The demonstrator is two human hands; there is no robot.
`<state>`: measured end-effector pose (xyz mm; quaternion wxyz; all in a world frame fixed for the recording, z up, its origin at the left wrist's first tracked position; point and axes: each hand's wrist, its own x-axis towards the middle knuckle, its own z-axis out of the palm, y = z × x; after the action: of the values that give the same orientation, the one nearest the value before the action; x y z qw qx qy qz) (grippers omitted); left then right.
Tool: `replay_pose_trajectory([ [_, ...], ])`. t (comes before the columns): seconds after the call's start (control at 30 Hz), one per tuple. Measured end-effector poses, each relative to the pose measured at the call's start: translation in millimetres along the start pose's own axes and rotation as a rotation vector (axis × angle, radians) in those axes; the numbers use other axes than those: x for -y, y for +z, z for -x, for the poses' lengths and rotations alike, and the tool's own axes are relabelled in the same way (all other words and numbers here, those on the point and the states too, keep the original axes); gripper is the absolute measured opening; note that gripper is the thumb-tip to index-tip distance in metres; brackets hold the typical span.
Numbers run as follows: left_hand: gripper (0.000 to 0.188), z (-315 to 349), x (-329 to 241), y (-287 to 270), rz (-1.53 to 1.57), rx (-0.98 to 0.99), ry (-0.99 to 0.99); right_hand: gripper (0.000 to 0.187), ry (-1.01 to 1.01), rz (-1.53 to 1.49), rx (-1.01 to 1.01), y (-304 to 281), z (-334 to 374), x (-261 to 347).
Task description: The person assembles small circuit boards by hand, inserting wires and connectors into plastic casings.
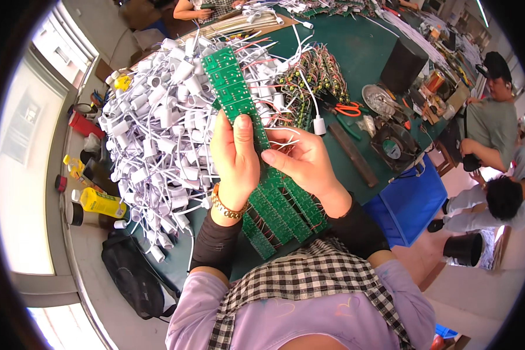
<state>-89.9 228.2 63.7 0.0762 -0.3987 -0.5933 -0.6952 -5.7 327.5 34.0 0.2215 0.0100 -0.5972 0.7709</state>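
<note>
A long green circuit board strip, scored into several sections, is held up in front of me at a slant. My left hand is closed round its left side, thumb lying on the board. On the right, my right hand pinches the strip's lower part, thumb at its edge and fingers mostly hidden behind. Thin white wires stick out beside the right fingers; whether they are gripped cannot be told. More green board strips lie side by side below my hands, close to my body.
A big heap of white lamp sockets with cables covers the left. Beyond my right hand lie wired components, orange-handled pliers, a dark bar and a small fan. A blue crate stands right. Other people are nearby.
</note>
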Motion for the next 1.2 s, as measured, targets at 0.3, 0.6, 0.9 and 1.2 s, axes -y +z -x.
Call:
replay_pose_trajectory([
  [0.3,0.017,-9.9,10.3,3.0,-0.039,-0.037,0.02,0.015,-0.647,0.586,-0.275,-2.8,0.8,2.9],
  [0.6,0.033,-16.3,2.8,-13.4,0.416,-0.211,-0.347,0.016,-0.648,0.224,-0.185,-27.3,16.1,25.4],
  [0.9,0.038,-15.1,8.7,-2.2,0.958,0.033,-0.71,0.019,-0.294,0.096,0.005,2.2,-42.4,22.0],
  [1.2,0.027,-11.7,11.8,0.8,0.481,-0.058,-0.421,0.012,-0.411,0.097,-0.158,10.1,-44.1,19.6],
])
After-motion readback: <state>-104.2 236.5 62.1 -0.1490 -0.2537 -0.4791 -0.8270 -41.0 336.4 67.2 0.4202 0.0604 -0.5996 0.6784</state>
